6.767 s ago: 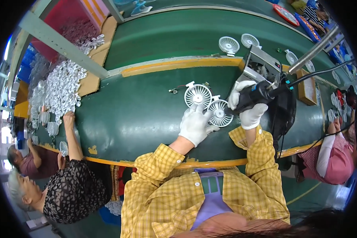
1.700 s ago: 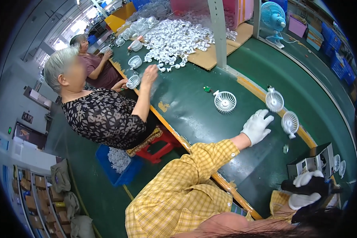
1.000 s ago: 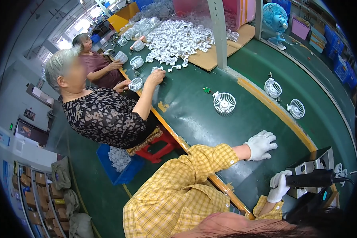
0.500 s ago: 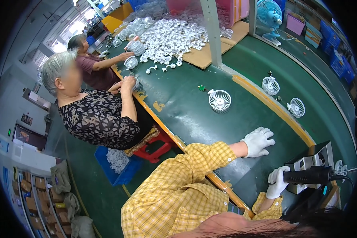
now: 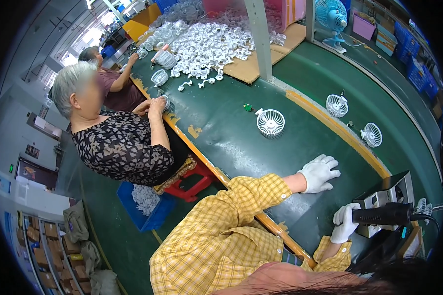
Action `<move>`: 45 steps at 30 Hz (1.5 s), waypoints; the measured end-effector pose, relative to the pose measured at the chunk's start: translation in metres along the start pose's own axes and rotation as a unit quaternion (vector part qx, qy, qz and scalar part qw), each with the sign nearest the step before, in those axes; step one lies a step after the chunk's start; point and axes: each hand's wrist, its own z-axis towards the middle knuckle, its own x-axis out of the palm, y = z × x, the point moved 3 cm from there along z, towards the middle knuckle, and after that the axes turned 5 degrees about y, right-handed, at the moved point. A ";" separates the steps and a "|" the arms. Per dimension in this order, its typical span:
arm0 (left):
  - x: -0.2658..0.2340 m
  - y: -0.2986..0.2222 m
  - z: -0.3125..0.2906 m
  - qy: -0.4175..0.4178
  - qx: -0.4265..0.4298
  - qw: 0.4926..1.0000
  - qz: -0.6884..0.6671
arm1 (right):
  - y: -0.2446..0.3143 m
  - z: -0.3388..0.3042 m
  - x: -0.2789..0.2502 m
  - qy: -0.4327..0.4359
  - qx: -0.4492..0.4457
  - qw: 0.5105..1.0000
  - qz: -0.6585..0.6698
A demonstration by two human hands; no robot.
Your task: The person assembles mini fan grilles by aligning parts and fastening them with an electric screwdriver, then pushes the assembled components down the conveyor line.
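Note:
My left hand (image 5: pixel 320 174), in a white glove, rests palm down on the green tabletop (image 5: pixel 221 147), fingers spread and holding nothing. To the right and nearer, my gloved right hand (image 5: pixel 344 223) is closed around one end of a black corded electric screwdriver (image 5: pixel 382 215), held roughly level. Beneath and behind the tool stands a metal-sided box (image 5: pixel 374 200); the tool hides part of its contents. Beyond my left hand lies a white round fan cage (image 5: pixel 270 123), with a small green circuit board (image 5: pixel 248 107) beside it.
On the green belt at right sit white fan cages (image 5: pixel 336 105) (image 5: pixel 371 134). Two co-workers sit at left; the nearer one (image 5: pixel 118 132) holds a fan cage. White parts (image 5: pixel 211 46) are heaped at the back near a metal post (image 5: pixel 259 39). A blue fan (image 5: pixel 331 22) stands behind.
The two fan cages on the belt have shifted slightly right. The farther co-worker's arm has moved away from the fan cages toward the back. My hands stay almost in place.

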 end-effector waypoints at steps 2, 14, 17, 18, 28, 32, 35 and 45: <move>0.000 -0.001 0.000 -0.014 0.005 1.000 0.001 | 0.000 0.000 0.001 0.000 0.001 1.000 0.002; 0.000 0.000 0.002 0.004 0.003 1.000 0.001 | -0.001 0.002 -0.002 -0.019 0.002 1.000 -0.005; 0.000 0.001 0.002 0.003 0.002 1.000 -0.002 | 0.000 0.002 -0.001 -0.025 0.012 1.000 -0.004; 0.002 0.002 0.001 -0.003 0.003 1.000 0.002 | 0.000 0.003 0.001 -0.025 0.012 1.000 -0.011; -0.069 0.005 -0.019 -0.077 -0.109 0.986 0.100 | 0.009 0.006 -0.001 0.046 -0.014 0.993 -0.107; -0.093 0.003 -0.066 -0.119 -0.290 0.942 0.122 | 0.065 0.006 -0.006 0.045 -0.160 0.961 -0.220; -0.093 0.023 -0.102 -0.107 -0.419 0.886 0.166 | 0.112 0.006 -0.017 -0.027 -0.201 0.969 -0.145; -0.087 0.058 -0.077 -0.050 -0.376 0.919 0.108 | 0.155 0.020 -0.025 -0.060 -0.240 0.968 -0.027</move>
